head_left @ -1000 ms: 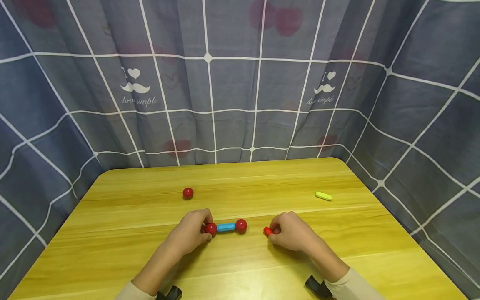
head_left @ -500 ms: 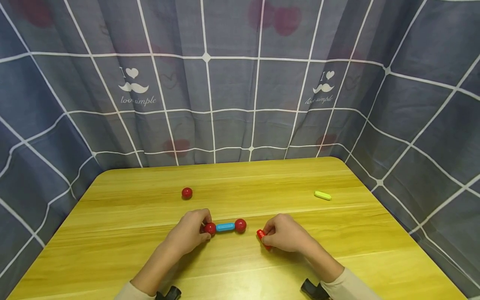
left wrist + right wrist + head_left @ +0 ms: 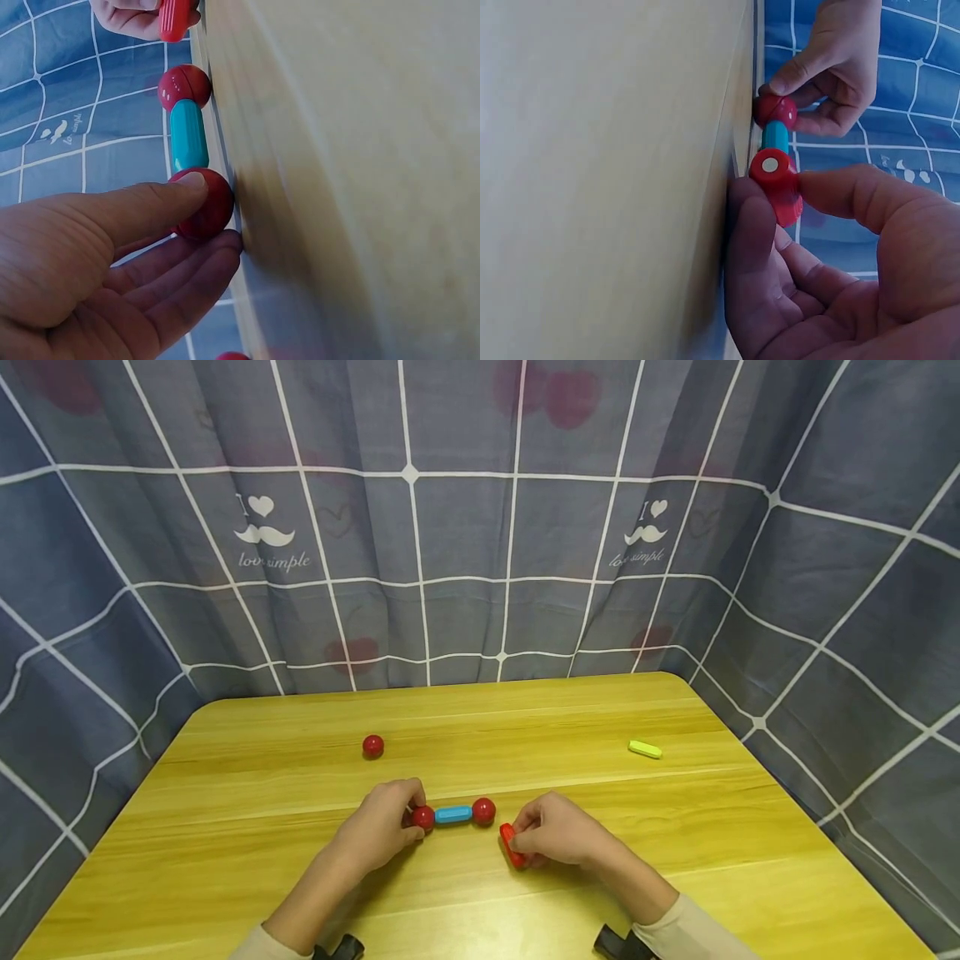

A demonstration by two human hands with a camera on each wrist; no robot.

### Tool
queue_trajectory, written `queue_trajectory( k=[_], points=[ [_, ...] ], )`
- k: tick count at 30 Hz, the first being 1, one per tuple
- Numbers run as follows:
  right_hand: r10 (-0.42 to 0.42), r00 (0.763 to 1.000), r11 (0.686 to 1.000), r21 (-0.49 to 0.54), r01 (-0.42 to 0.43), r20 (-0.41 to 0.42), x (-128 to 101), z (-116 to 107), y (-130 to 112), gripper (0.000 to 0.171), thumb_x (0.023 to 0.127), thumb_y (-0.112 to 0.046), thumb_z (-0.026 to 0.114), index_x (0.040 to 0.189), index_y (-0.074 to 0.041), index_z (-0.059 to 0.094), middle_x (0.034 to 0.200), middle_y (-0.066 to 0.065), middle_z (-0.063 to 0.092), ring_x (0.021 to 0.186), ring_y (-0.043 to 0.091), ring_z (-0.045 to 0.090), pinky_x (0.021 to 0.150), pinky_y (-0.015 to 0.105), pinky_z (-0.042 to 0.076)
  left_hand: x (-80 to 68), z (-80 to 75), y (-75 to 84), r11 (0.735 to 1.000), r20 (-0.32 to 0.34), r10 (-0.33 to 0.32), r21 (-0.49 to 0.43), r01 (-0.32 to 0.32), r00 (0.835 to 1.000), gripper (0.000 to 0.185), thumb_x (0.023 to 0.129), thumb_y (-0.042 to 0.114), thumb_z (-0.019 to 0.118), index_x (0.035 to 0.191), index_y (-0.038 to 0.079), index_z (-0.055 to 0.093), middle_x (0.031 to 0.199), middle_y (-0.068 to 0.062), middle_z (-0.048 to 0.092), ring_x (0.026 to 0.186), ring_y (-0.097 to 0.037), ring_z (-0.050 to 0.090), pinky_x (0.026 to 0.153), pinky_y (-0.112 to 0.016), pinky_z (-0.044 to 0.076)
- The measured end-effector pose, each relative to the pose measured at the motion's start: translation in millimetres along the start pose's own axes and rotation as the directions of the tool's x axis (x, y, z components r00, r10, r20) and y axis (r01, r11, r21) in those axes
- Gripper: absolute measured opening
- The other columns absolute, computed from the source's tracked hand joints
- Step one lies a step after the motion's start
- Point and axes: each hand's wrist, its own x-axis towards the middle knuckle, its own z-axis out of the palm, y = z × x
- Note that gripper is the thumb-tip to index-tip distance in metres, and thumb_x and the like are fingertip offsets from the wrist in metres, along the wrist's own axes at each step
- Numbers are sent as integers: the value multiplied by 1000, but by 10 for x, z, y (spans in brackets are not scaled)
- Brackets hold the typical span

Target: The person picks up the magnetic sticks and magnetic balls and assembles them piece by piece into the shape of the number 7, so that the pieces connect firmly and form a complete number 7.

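On the table, a blue rod point(image 3: 453, 815) joins two red balls in a row. My left hand point(image 3: 381, 827) pinches the left red ball point(image 3: 212, 204) between thumb and fingers. The right red ball point(image 3: 483, 812) sits at the rod's other end. Just right of it, my right hand point(image 3: 558, 833) pinches a red rod point(image 3: 513, 846) with thumb and fingers; the rod is slanted and apart from the ball in the head view. One end of the red rod shows a pale round spot point(image 3: 769, 165) in the right wrist view.
A loose red ball point(image 3: 372, 746) lies farther back at left. A yellow-green rod point(image 3: 645, 749) lies at the back right. The wooden table point(image 3: 300, 727) ends at a grey-blue checked curtain point(image 3: 465, 527).
My right hand has moved left with the red rod, bringing it closer to the right ball, and the rod has turned to a steeper slant. My left hand keeps its hold on the ball.
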Motion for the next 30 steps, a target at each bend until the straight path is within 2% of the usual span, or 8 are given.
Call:
queue_trajectory(
  k=[9, 13, 23, 30],
  points=[
    [37, 998, 987, 155, -46, 59, 27, 82, -21, 11, 83, -6, 69, 86, 4, 67, 74, 15, 68, 61, 21, 66, 56, 33, 56, -11, -1, 16, 1000, 10, 16, 3, -16, 1000, 28, 74, 1, 83, 87, 10, 59, 81, 3, 58, 74, -12, 53, 65, -29, 47],
    [50, 996, 981, 184, -63, 72, 40, 112, -29, 11, 83, -6, 69, 85, 4, 68, 74, 16, 68, 59, 20, 65, 54, 30, 55, -9, -2, 28, 1000, 18, 10, 12, -11, 1000, 28, 75, 2, 83, 87, 10, 59, 80, 3, 57, 73, -13, 53, 64, -29, 47],
    [123, 991, 954, 267, -134, 56, 78, 178, -53, 11, 82, -5, 70, 83, 6, 68, 68, 15, 68, 52, 15, 63, 50, 25, 53, -14, 14, 35, 999, 12, 49, 2, -49, 999, 28, 75, 1, 82, 86, 10, 58, 78, 3, 56, 73, -14, 52, 64, -28, 46],
    [134, 990, 945, 293, -143, 52, 83, 206, -75, 11, 81, -4, 69, 83, 7, 68, 65, 13, 67, 50, 13, 62, 47, 23, 51, -35, -6, 61, 999, 17, 48, 6, -48, 999, 28, 75, 0, 82, 85, 10, 58, 78, 3, 55, 72, -13, 50, 63, -28, 45]
  ],
)
